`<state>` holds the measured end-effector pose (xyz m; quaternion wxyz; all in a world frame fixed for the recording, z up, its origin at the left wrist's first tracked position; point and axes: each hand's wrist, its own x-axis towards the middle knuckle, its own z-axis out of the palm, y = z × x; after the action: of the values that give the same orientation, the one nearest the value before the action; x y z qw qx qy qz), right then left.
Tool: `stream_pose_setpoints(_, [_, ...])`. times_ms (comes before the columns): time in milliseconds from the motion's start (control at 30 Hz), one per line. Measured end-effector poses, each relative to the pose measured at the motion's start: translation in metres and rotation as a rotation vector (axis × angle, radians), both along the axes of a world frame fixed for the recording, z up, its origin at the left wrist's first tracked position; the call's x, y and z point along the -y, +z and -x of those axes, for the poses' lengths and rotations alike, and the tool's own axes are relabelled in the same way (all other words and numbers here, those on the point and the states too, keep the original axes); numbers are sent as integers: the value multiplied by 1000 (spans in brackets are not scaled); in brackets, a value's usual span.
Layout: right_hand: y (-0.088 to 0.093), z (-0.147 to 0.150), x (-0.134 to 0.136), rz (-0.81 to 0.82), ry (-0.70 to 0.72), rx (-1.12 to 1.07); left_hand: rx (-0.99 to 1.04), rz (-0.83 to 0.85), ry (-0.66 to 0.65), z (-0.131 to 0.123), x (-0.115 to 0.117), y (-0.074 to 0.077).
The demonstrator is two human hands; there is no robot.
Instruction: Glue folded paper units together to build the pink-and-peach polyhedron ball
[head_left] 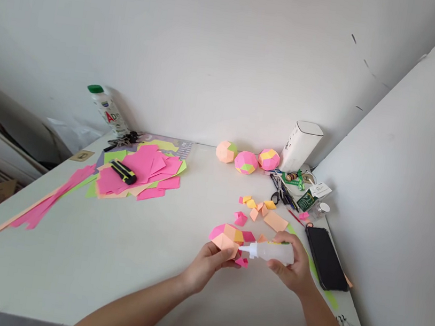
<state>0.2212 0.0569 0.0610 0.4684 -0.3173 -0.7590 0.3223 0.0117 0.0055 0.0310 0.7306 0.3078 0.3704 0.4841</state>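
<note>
My left hand point(208, 263) grips a partly built paper ball point(227, 236) of pink, peach and yellow pieces, thumb on its near peach side. In my right hand point(294, 266) lies a clear glue bottle point(273, 252), tipped sideways. Its white nozzle points left and meets, or nearly meets, the ball's right edge; I cannot tell whether glue is coming out. Just beyond are small folded paper pieces, among them a pink one point(240, 218) and a yellow one point(251, 203), plus a flat peach rectangle point(276, 221).
Three finished paper balls point(245, 162) stand by the wall, beside a white container point(301, 147). At right are scissors point(275, 196), a small jar point(321, 210) and a black phone point(326, 258). A utility knife point(123, 172) rests on coloured paper sheets point(148, 167) at left, near a green-capped bottle point(108, 111).
</note>
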Motion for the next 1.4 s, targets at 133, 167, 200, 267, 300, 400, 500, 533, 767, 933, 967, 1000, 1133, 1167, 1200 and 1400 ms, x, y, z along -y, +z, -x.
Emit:
stream_pose_setpoints(133, [0,6,3,-56,48,16,-7,35,-5,-1,0,-1])
stream_pose_setpoints(167, [0,7,3,-76,66,20,-2,39,-4,-1,0,-2])
stream_pose_setpoints(200, [-1,8,4,-99,83,24,4,43,-4,-1,0,-2])
stream_pose_setpoints(267, [-2,9,4,-143,103,28,14,48,-3,-1,0,-2])
stream_pose_setpoints(300, [-2,9,4,-162,112,32,16,50,-1,-1,0,-2])
stream_pose_setpoints(400, [-1,9,4,-194,136,47,20,56,1,-1,0,-1])
stream_pose_setpoints(500, [2,10,4,-214,123,44,31,61,-3,-2,0,2])
stream_pose_setpoints(533, [2,10,4,-220,114,43,36,61,-6,-2,1,2])
stream_pose_setpoints(767, [3,9,4,-183,135,39,42,73,-6,-1,1,0])
stream_pose_setpoints(933, [2,9,4,-180,97,39,61,57,-14,-2,1,2])
stream_pose_setpoints(967, [3,9,4,-183,91,41,65,53,-14,-2,1,2])
stream_pose_setpoints(1000, [3,9,4,-183,93,43,66,56,-12,-2,1,3])
stream_pose_setpoints(1133, [4,10,4,-166,118,31,47,82,-13,-2,1,3])
stream_pose_setpoints(1167, [4,11,5,-164,113,25,43,78,-18,-2,1,3])
stream_pose_setpoints(1200, [4,11,5,-164,105,19,42,70,-24,-2,1,2])
stream_pose_setpoints(1400, [6,11,6,-129,110,26,37,73,-20,-2,2,0])
